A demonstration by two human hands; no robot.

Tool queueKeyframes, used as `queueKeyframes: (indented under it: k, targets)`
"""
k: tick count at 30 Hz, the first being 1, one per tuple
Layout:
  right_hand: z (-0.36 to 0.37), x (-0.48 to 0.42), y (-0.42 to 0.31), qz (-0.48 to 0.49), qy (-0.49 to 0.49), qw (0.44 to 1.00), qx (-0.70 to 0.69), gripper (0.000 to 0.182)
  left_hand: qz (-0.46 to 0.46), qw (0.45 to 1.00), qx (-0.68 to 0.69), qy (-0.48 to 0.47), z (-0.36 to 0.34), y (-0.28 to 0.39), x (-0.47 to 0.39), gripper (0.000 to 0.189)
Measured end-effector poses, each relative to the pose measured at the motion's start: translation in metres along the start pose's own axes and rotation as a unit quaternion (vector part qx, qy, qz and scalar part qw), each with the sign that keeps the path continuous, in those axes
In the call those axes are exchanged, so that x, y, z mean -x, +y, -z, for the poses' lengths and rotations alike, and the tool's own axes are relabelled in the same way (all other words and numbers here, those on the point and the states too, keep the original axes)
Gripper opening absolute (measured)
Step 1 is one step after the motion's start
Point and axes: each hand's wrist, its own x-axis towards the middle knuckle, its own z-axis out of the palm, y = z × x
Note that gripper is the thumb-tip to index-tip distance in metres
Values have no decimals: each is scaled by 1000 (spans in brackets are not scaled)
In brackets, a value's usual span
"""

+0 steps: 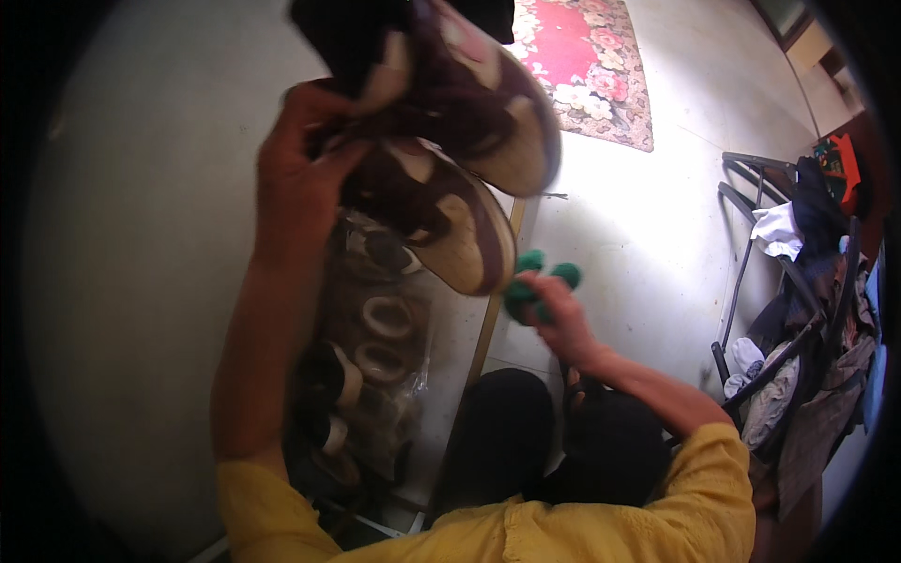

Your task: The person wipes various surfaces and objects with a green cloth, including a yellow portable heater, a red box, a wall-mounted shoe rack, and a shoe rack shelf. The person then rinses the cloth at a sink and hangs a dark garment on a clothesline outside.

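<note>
My left hand (303, 151) grips a pair of dark maroon and beige sandals or open shoes, raised at the upper middle. The lower shoe (471, 246) hangs nearer to me, and the upper shoe (524, 141) lies beyond it. My right hand (559, 310) is shut on a green lobed object (521, 299), perhaps a scrubber or brush, close to the lower shoe's toe. Whether it touches the shoe I cannot tell. The far ends of the shoes are blurred and partly hidden by my left fingers.
Below my left arm stand several shoes (348, 376), some beside or under clear plastic (422, 373). A floral rug (619, 91) lies on the pale floor. At the right, a metal-framed rack or chair (746, 246) bears piled clothes (823, 415) and a white cloth (776, 230).
</note>
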Motion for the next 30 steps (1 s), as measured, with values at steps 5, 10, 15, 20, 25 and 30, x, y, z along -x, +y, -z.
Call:
queueKeyframes:
  k: [5,10,15,20,25,30]
  targets:
    - [-116,1,67,300,-433,823,214,51,34,992,-36,117,25,-18,-5,19]
    - [-160,-8,120,344,-408,811,240,51,143,965,-4,222,42,-37,11,17]
    - [-136,-62,175,233,-263,894,278,37,169,946,-108,255,61,-53,32,21]
    - [-63,-196,238,-10,117,915,386,29,182,933,-183,251,91,-59,58,46]
    - [-49,-294,204,56,246,957,145,27,178,914,-249,266,98,-47,83,36]
    - [-149,-292,180,149,-103,967,178,41,140,921,-232,278,74,-61,77,36]
